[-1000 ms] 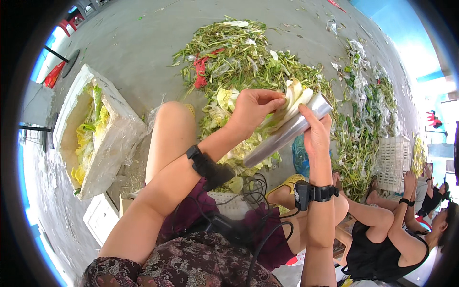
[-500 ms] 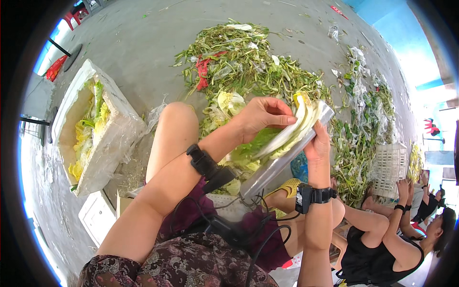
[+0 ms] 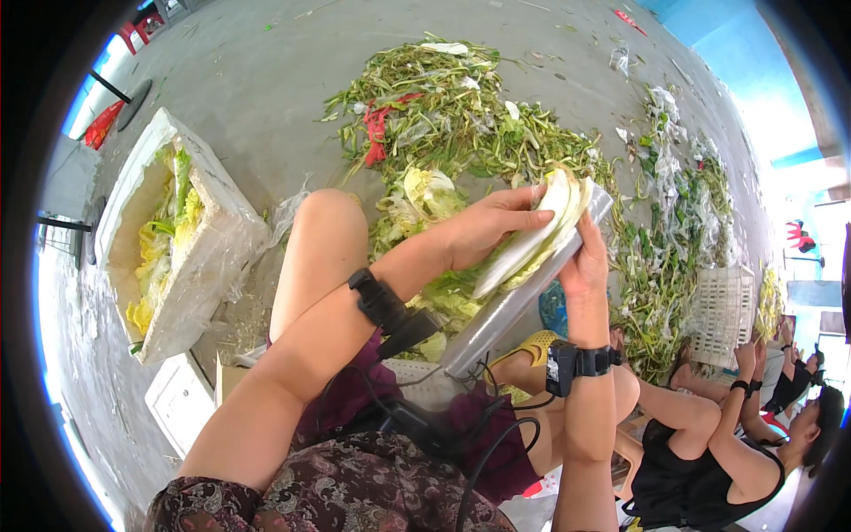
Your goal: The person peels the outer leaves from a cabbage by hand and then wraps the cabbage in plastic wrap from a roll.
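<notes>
A seated person, seen from their own head camera, holds a small bunch of pale cabbage leaves (image 3: pixel 523 259) out in front, above the lap; the left hand (image 3: pixel 501 219) has its fingers closed narrowly on the bunch near its white upper end, thumb on the near face; the right hand (image 3: pixel 585 263) has its fingers around the upper part of a roll of clear film (image 3: pixel 512 308), which slants just beside the leaves, along their right side; as far as can be judged, the leaves are gathered and lined up, but no film shows wrapped around them, so that part appears not yet done; plenty seems left, with more leaves (image 3: pixel 429 190) on the floor (image 3: pixel 266 133) beyond the knees, and others inside a white foam box (image 3: pixel 232 244) at left.
</notes>
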The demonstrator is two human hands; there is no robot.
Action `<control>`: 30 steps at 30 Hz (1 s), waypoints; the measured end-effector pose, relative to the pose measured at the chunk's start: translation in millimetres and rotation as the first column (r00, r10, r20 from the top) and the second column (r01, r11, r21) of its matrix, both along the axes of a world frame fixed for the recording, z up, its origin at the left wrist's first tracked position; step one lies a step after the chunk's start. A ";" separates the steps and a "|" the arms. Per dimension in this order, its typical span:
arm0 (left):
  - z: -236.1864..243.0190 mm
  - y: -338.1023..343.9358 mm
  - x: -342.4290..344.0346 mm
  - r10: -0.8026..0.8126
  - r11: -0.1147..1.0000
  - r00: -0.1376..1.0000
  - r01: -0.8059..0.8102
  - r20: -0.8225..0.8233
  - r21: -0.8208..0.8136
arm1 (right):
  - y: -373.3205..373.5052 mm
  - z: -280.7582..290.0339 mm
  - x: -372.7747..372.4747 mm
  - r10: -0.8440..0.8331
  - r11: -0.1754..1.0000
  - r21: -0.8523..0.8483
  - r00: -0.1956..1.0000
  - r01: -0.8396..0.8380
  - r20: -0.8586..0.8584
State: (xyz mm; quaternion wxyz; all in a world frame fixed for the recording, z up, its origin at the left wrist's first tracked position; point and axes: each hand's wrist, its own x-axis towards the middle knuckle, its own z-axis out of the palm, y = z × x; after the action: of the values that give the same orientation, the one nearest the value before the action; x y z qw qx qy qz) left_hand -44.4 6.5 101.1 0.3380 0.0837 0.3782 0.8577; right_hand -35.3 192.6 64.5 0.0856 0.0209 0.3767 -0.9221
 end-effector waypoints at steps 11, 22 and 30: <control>-2.4 -3.4 -4.8 0.008 0.995 0.999 -0.012 -0.041 -0.096 | -16.0 24.5 1.5 -0.208 0.950 0.241 0.978 0.197 0.020; -7.8 0.2 -5.4 0.030 0.973 0.982 -0.071 -0.184 -0.221 | -17.9 26.3 4.2 -0.267 0.889 0.371 0.962 0.270 -0.061; -11.7 -0.7 -6.1 -0.004 0.981 0.987 -0.027 -0.160 -0.192 | -17.6 32.0 4.6 -0.257 0.896 0.364 0.966 0.254 -0.042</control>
State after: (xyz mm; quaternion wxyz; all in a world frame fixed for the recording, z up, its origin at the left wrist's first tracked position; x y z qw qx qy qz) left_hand -50.5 5.8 89.3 0.3082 0.1165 0.4860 0.8094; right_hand -30.7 175.0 96.5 -0.0401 0.0890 0.5355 -0.8389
